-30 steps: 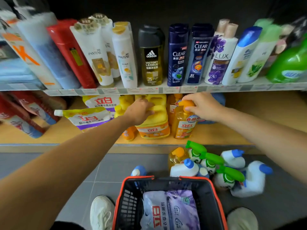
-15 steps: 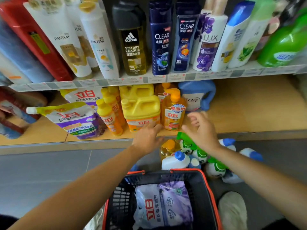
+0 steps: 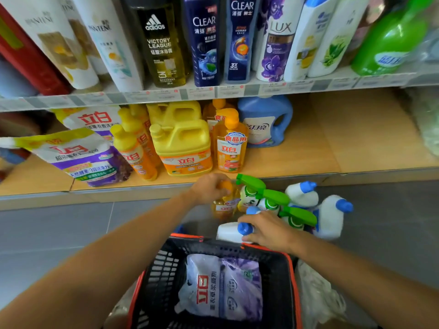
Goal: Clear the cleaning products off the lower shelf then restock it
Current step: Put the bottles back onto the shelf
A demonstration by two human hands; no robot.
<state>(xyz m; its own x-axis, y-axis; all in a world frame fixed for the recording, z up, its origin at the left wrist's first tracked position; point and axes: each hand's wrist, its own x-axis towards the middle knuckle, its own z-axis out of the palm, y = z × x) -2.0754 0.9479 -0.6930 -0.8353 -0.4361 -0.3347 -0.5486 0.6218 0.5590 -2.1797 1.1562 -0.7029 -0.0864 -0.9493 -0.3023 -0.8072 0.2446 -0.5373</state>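
The left hand (image 3: 209, 188) curls over the orange cap of an amber dish-soap bottle (image 3: 223, 207) on the floor just beyond the basket (image 3: 161, 267). That top grip looks suited to lifting it straight up to the lower shelf (image 3: 308, 150) farther beyond the basket, where yellow jugs (image 3: 183, 143) stand. The right hand (image 3: 268, 231) wraps its fingers round the neck of a white blue-capped bottle (image 3: 226, 232) at the basket's far rim. Right of that, beyond the basket, green-trigger spray bottles (image 3: 273, 198) and more white bottles (image 3: 330, 217) cluster on the floor, probably parked there awaiting restocking.
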